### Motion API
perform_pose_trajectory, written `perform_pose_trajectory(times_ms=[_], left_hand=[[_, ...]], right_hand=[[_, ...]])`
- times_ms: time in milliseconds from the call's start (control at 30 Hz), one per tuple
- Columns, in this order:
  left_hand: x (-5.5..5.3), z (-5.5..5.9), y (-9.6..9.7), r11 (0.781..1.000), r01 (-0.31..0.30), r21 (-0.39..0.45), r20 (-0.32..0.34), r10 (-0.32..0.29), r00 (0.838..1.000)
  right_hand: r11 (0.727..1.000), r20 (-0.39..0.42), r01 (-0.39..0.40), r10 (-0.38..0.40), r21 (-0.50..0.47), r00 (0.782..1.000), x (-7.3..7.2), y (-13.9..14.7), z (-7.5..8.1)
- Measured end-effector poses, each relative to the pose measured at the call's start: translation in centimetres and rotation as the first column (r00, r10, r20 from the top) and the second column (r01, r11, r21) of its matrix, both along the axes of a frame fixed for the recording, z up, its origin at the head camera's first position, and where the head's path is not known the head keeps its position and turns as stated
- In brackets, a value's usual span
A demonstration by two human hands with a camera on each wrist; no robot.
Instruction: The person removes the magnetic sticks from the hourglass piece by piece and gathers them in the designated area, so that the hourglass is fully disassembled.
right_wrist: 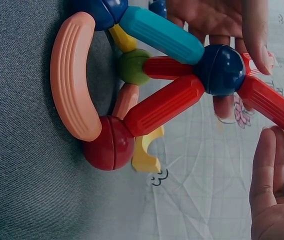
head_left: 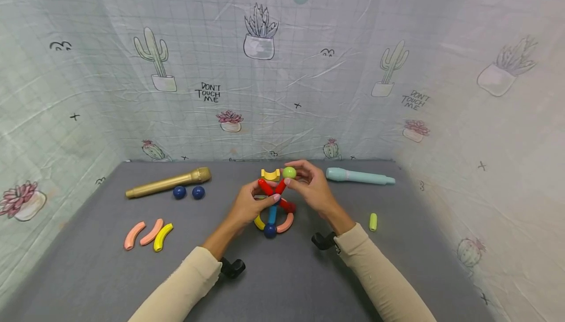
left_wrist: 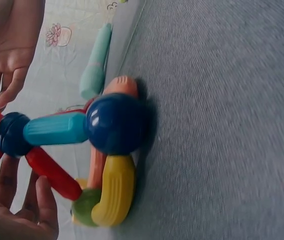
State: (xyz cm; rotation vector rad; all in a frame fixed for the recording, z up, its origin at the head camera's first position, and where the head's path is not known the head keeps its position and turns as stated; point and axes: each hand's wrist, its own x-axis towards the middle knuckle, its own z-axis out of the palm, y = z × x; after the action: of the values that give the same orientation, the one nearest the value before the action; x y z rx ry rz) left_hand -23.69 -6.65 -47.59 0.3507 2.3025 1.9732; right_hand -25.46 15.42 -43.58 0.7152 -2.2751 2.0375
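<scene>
A ball-and-rod construction toy stands on the grey table in front of me. Its base is a ring of curved pink [right_wrist: 74, 75] and yellow [left_wrist: 116, 190] rods joined by a dark blue ball [head_left: 270, 230], a red ball [right_wrist: 109, 143] and a green ball [left_wrist: 85, 207]. One teal rod [right_wrist: 162, 35] and two red rods rise to an upper dark blue ball [right_wrist: 222, 70], from which more red rods point up. My left hand [head_left: 250, 205] holds the structure around that upper ball. Between thumb and fingers, my right hand [head_left: 314, 188] pinches a light green ball [head_left: 289, 173] at an upper red rod's tip.
A yellow arched block [head_left: 270, 175] sits behind the structure. To the left lie a gold microphone-shaped stick [head_left: 167, 183], two dark blue balls [head_left: 198, 192], and pink and yellow curved rods [head_left: 163, 237]. A light blue microphone-shaped stick [head_left: 359, 176] and a short green rod [head_left: 373, 222] lie right.
</scene>
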Motion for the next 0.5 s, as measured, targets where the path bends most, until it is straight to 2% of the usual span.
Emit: perform_pose_trajectory(times_ms=[167, 300, 500], left_hand=[[0.1, 0.0, 0.6, 0.999, -0.034, 0.035, 0.003, 0.034, 0.999], [0.2, 0.0, 0.8, 0.997, -0.063, 0.032, -0.002, 0.063, 0.998], [0.2, 0.0, 0.7, 0.998, -0.064, 0.014, -0.025, 0.064, 0.998]], right_hand=[[1.000, -0.042, 0.008, -0.007, 0.021, 0.999, -0.1, -0.1, -0.2], [1.000, -0.066, 0.020, -0.019, 0.015, 0.998, 0.0, -0.5, -0.3], [0.997, -0.024, 0.067, -0.067, -0.029, 0.997, 0.2, -1.3, -0.6]])
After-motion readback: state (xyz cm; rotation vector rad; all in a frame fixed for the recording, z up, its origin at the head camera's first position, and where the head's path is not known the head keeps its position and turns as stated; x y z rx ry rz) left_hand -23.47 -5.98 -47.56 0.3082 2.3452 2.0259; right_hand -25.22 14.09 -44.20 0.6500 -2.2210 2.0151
